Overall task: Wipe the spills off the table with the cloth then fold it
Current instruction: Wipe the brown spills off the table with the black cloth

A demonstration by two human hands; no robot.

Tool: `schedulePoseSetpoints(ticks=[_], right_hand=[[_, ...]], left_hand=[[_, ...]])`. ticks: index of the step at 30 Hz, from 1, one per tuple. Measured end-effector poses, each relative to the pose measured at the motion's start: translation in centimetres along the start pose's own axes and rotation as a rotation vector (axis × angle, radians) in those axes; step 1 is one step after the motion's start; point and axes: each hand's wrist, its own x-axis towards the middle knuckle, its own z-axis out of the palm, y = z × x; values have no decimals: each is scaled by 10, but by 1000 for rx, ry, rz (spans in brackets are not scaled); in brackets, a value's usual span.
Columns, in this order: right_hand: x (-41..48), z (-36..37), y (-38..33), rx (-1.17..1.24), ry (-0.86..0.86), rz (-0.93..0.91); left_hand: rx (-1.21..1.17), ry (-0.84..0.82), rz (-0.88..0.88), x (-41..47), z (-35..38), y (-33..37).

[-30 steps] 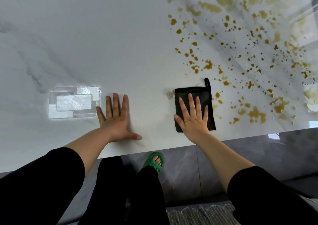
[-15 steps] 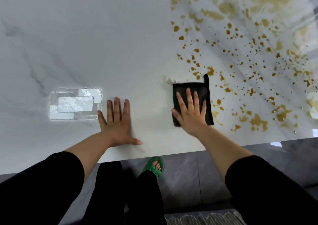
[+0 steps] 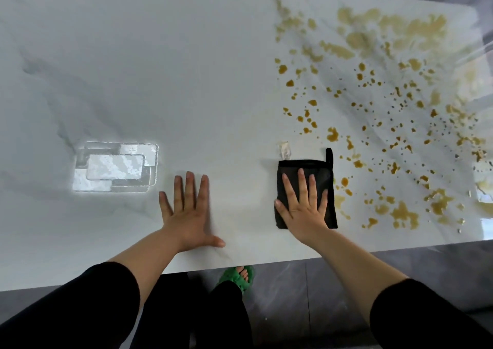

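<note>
My sleeves (image 3: 80, 308) are black and end at mid-forearm on both arms; forearms and hands are bare below them. No rings, watch or gloves are visible. My trousers (image 3: 186, 314) are black. My one visible foot wears a green open-toe slipper (image 3: 234, 278).

The table (image 3: 186, 68) has a smooth, glossy top that looks like white marble with grey veins, and it reflects a bright patch at the left of the frame. The cloth (image 3: 288, 169) is black, matt fabric. The spills (image 3: 400, 212) look wet and shiny, perhaps a thin brown liquid.
</note>
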Motion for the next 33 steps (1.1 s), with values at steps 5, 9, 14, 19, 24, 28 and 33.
schedulePoseSetpoints(ticks=[5,9,14,19,24,28,33], right_hand=[[61,-39,-10,-10,78,-2],[111,-69,-18,4,122,11],[101,-65,-19,11,118,-1],[66,-40,-17,1,69,-14],[88,-55,-20,-5,69,-1],[149,-95,-29,4,99,34],[216,-135,-34,-22,106,58]], left_hand=[[14,15,10,0,1,0],[14,22,22,2,2,-1],[16,28,28,2,3,-3],[11,16,22,1,1,-2],[-3,1,22,1,0,-2],[2,6,16,2,0,-2],[5,29,17,6,5,-4]])
